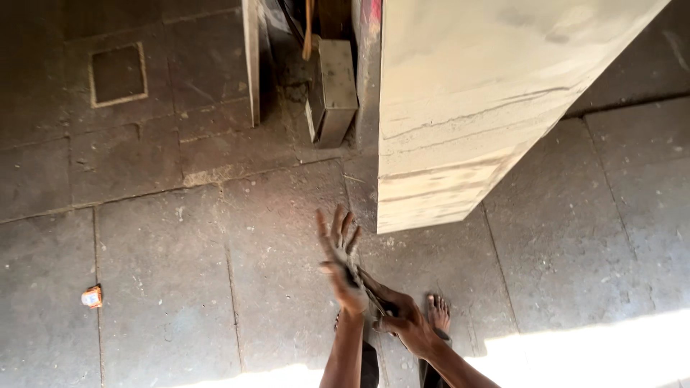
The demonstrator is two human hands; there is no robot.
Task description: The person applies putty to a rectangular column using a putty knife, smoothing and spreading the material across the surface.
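My left hand (pixel 343 262) is raised above the stone floor with its fingers spread and pointing up, and it looks coated in grey dust. My right hand (pixel 399 317) comes in from the lower right, its fingers laid flat against the left palm. I see nothing held in either hand. Just right of the hands, my foot (pixel 438 314) in a dark sandal stands on the slabs.
A large pale plastered block (pixel 489 108) rises just beyond the hands. A grey metal box (pixel 334 90) and a wooden handle (pixel 309 29) sit in the gap to its left. A square inset (pixel 118 74) and an orange scrap (pixel 92 296) mark the paving. Sunlight strikes the floor at bottom right.
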